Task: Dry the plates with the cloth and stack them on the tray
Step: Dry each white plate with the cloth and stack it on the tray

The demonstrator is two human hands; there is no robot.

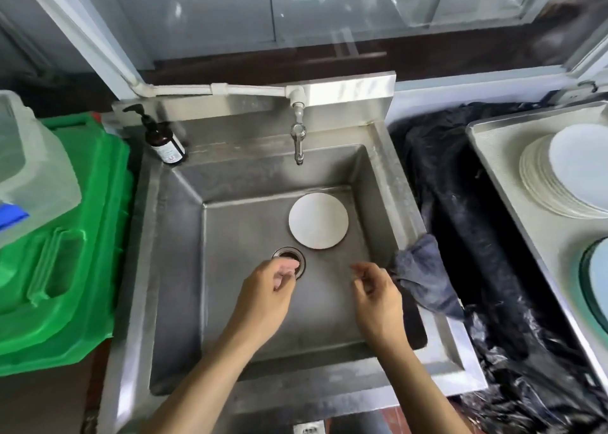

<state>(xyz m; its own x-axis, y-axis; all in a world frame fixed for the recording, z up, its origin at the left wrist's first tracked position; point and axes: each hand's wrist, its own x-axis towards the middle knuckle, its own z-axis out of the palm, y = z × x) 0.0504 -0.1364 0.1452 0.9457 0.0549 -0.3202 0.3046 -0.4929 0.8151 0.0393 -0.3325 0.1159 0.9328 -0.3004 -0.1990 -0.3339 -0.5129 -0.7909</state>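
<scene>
While one white plate (318,220) lies in the sink (184,223), both hands hover empty above it. Left hand (263,297) has fingers loosely curled; right hand (378,298) likewise, beside the grey cloth (424,277); a plate stack (566,177) sits on the tray (493,170).

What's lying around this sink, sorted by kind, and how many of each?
Single plate in the sink: 1
Plate stacks on the tray: 1 clear, another cut off at the edge
Cloth: 1
Soap bottle: 1
Tap: 1
Green crate: 1
Bare hands, left and right: 2
Total: 8
</scene>
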